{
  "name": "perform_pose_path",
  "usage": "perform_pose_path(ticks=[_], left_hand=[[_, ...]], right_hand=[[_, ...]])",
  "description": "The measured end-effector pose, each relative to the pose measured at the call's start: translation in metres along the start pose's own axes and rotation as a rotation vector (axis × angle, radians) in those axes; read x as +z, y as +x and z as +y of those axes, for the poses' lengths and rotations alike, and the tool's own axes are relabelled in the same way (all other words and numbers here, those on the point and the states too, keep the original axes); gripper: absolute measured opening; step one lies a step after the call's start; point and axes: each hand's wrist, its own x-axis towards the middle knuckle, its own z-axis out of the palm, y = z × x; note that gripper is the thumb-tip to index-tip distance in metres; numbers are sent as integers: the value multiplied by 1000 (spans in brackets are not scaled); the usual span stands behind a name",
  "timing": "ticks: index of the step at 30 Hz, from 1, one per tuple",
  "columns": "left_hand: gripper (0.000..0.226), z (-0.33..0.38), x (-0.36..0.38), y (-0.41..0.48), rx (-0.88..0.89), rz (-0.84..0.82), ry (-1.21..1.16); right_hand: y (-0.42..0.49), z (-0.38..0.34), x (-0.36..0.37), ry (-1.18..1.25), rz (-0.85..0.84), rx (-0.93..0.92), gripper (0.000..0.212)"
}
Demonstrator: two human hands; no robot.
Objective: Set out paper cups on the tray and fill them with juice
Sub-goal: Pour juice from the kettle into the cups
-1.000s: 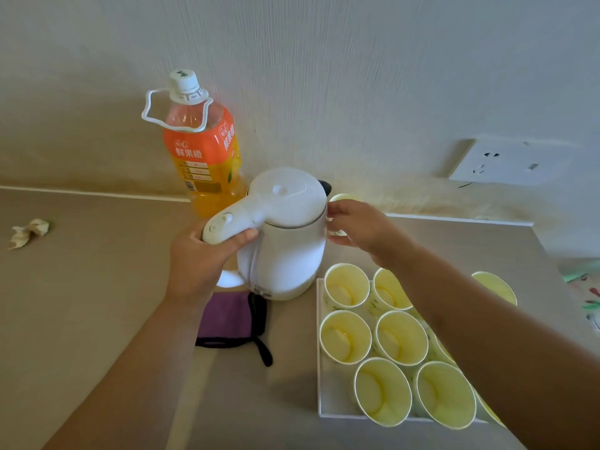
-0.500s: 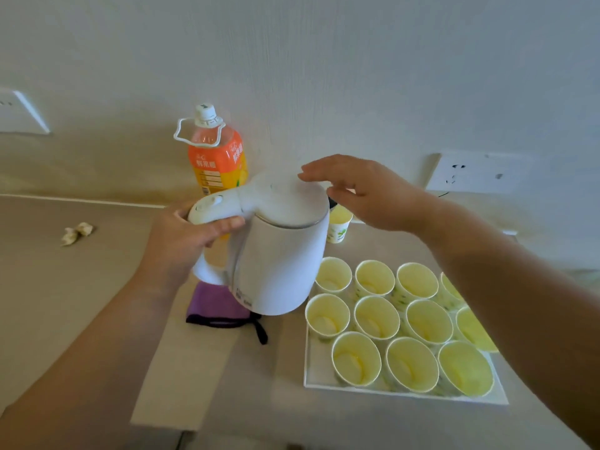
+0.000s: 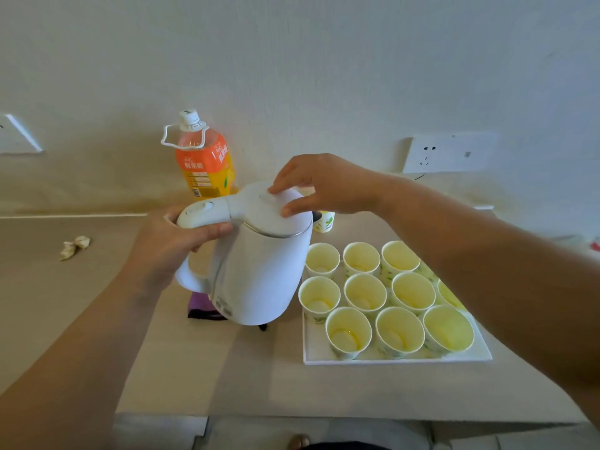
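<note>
Beige tabletop [image 3: 97, 319] against a pale wall [image 3: 324, 60]; white wall socket [image 3: 448, 152] at right, part of another [image 3: 18, 136] at far left.

White plastic electric kettle [image 3: 259, 271] held off the table, just left of the tray, its spout end toward the cups. Left hand [image 3: 175, 248] wrapped closed around the kettle handle. Right hand [image 3: 324, 185] spread over the domed lid, fingertips [image 3: 276, 190] and thumb pressing its top; not a full grip.

White rectangular tray [image 3: 389, 360] sits right of the kettle and carries at least 10 cream paper cups with green leaf print [image 3: 349, 332], upright in rows; the right forearm hides some. A little yellow liquid shows in several, none full. 1 more leaf-print paper cup [image 3: 324, 222] stands off the tray, behind the kettle.

Pour relation: the cups lie right of and below the spout, nearest the right hand; the left hand would tip it.

Clear bottle of orange juice with orange label [image 3: 204, 164] stands capped at the wall; Chinese label characters not reliably legible. Small print on kettle base unreadable. Purple cloth [image 3: 198, 303] under the kettle; crumpled paper scrap [image 3: 74, 246] far left.
</note>
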Motion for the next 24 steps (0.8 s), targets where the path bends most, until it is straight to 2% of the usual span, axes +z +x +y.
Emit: perform_pose_path(ticks=[4, 9, 24], left_hand=[[60, 3, -4, 8, 14, -57, 44], [27, 8, 2, 19, 96, -130, 80], [21, 5, 13, 36, 103, -187, 164]], right_hand=[[4, 0, 6, 159, 7, 86, 41], [4, 5, 11, 218, 5, 156, 44], [3, 14, 20, 193, -29, 242, 46]])
